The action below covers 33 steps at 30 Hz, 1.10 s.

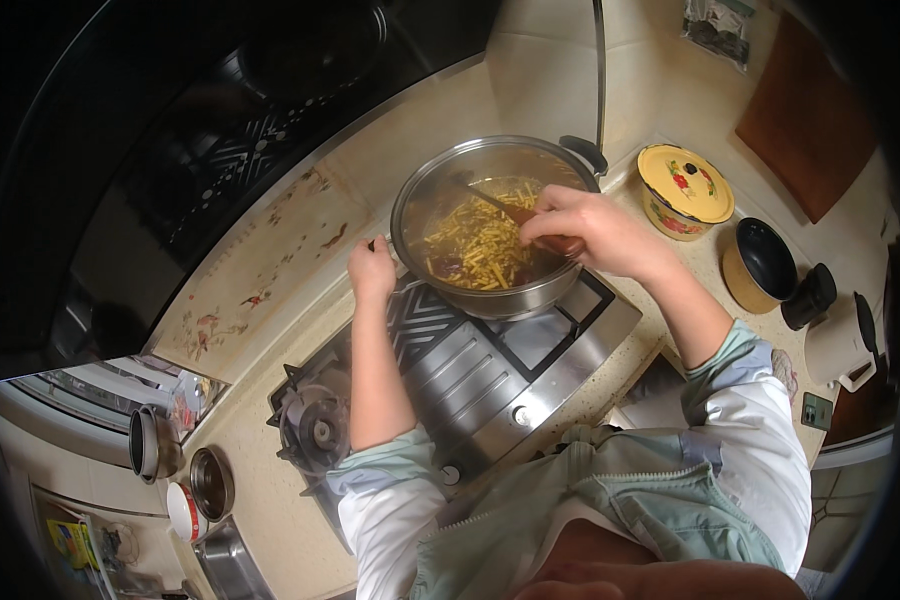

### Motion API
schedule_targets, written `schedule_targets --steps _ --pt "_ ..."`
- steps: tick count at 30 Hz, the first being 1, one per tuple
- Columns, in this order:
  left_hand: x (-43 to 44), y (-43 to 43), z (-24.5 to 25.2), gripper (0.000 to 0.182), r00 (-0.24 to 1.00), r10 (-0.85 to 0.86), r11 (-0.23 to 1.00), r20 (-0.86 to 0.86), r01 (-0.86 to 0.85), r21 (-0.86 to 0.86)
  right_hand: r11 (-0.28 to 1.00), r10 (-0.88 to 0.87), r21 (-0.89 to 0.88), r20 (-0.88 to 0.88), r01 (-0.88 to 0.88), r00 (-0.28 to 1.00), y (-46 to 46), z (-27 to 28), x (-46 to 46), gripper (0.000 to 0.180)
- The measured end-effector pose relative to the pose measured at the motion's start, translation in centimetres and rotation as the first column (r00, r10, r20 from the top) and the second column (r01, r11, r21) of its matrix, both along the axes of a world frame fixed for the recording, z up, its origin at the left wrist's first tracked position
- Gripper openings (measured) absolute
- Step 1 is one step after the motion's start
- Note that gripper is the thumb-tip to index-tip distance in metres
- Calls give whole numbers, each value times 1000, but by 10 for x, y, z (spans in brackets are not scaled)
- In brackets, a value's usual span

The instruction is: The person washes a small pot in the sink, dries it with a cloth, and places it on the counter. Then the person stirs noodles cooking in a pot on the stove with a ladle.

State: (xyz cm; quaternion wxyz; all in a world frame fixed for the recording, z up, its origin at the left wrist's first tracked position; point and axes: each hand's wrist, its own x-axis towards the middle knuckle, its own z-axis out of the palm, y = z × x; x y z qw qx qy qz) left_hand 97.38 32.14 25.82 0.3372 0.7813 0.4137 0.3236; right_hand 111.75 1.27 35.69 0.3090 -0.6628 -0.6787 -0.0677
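A large stainless steel pot (495,302) stands on the right burner of a steel gas stove (469,367). In it, many thin yellow-brown strips of food (487,251) lie in liquid, with a few dark reddish pieces among them. My left hand (373,268) grips the pot's left handle, which is mostly hidden by the fingers. Held over the pot by my right hand (604,231) is a cooking utensil (521,215) with a reddish-brown handle and a thin metal shaft. Its far end cannot be made out clearly.
At right stand a lidded yellow enamel pot (682,191), a dark-lined pot (761,274), a black jar (810,296), a white kettle (832,345) and a phone (817,412). A black range hood (270,165) overhangs the left. Lower left are a burner (321,431), steel bowl (211,484) and sink (232,562).
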Motion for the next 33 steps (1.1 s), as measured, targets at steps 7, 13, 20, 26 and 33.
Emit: schedule_targets --steps 7,13,20,26,33 --pt "0 -5 2 34 1000 14 1000 0 -14 14 998 30 -65 28 -28 999 2 4 2 38" --pt "1 -7 5 34 1000 -2 1000 -1 2 -24 989 56 -136 18 -53 998 6 -1 4 35" --pt "1 -4 -1 33 1000 -1 999 5 1 -38 992 43 -114 -64 -50 997 -5 3 2 38" --pt "1 -1 1 32 1000 10 1000 -13 -10 -3 991 130 27 -75 -129 989 -13 -6 6 32" --pt "2 -2 0 32 1000 -2 1000 -8 2 -11 985 165 3 -251 -170 954 -21 -3 0 16"
